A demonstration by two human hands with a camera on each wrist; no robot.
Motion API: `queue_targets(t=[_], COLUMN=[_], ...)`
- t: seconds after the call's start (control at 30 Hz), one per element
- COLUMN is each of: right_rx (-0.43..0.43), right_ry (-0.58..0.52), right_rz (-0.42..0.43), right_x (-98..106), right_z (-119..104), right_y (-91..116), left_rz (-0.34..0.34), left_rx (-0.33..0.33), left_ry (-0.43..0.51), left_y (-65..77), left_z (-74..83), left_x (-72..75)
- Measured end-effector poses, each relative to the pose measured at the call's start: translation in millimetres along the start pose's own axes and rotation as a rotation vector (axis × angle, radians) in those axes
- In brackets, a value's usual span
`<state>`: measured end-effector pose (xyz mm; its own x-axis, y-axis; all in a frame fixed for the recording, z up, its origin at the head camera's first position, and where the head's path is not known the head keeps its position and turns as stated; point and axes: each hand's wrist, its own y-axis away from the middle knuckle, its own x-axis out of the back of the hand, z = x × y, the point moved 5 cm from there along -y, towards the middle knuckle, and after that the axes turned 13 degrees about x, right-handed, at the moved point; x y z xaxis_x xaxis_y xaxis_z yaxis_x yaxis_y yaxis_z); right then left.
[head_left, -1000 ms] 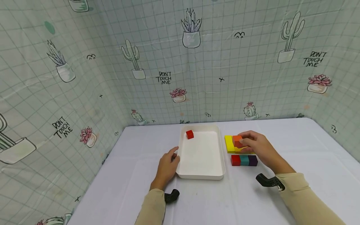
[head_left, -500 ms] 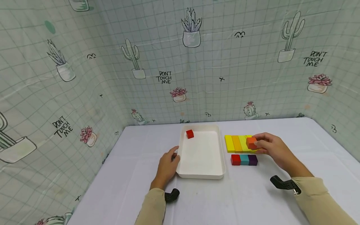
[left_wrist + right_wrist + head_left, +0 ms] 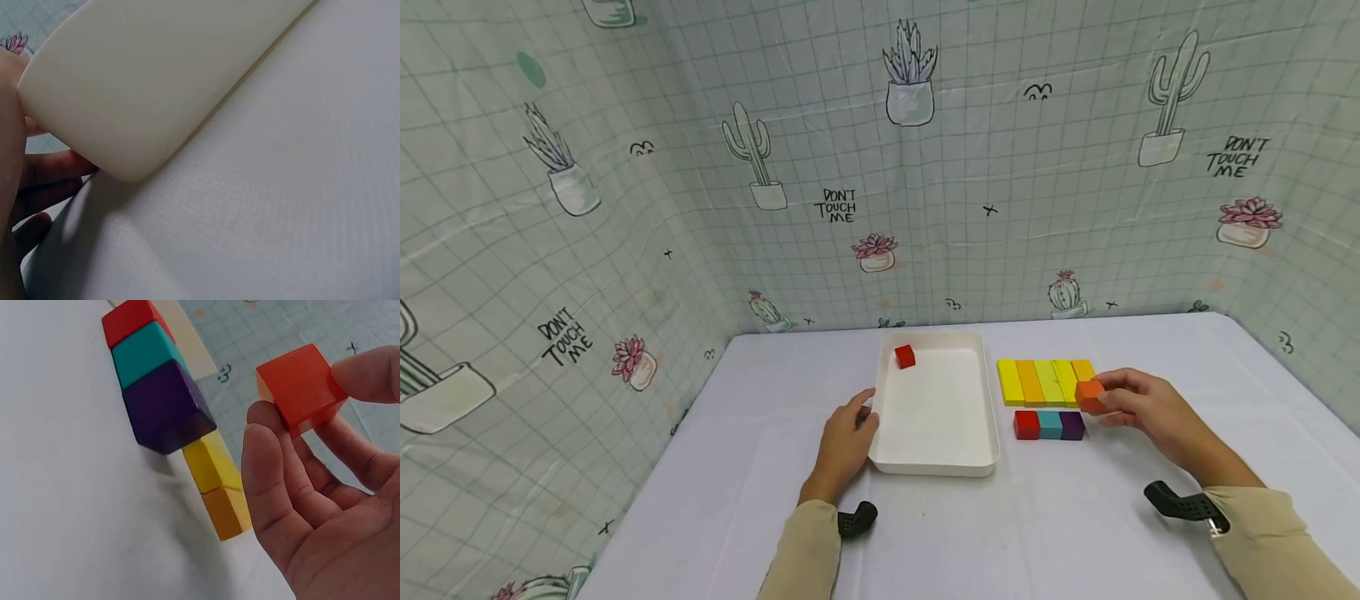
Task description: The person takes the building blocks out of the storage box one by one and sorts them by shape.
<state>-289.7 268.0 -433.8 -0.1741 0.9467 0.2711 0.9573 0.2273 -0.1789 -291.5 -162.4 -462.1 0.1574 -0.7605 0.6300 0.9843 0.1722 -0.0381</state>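
Observation:
My right hand [image 3: 1150,410] pinches an orange cube [image 3: 1088,397] between thumb and fingertips, raised off the table in the right wrist view. Just left of it lie a red cube [image 3: 1026,425], a teal cube [image 3: 1049,425] and a purple cube [image 3: 1072,425], side by side in a row. Behind these is a row of several yellow and orange-yellow blocks [image 3: 1047,382]. At the left wall of a white tray [image 3: 936,461], my left hand [image 3: 844,442] rests with loosely bent fingers touching it. Another red cube [image 3: 906,357] sits inside the tray, near its far left corner.
White cloth [image 3: 940,533] covers the table. Beyond its far edge hangs a grid-patterned curtain [image 3: 820,275] printed with potted plants, which also runs along both sides. A black wrist strap [image 3: 1183,504] shows on the right arm.
My right hand has carried the orange cube rightward and toward me, from over the yellow blocks to beside the near row's right end. The left hand and tray stay put.

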Motion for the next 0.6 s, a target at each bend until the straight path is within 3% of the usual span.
queue_targets(t=[0.47,0.6], right_rx=[-0.055,-0.085], right_ry=[0.010,0.058], right_rz=[-0.067,-0.101], right_x=[7.8,10.8], right_z=[17.8,22.4], right_y=[7.3,8.5], left_rz=[-0.002,0.001], left_rx=[0.005,0.001], left_ry=[0.001,-0.001], left_y=[1.3,0.3], left_z=[-0.5,0.5], left_x=[0.6,1.1])
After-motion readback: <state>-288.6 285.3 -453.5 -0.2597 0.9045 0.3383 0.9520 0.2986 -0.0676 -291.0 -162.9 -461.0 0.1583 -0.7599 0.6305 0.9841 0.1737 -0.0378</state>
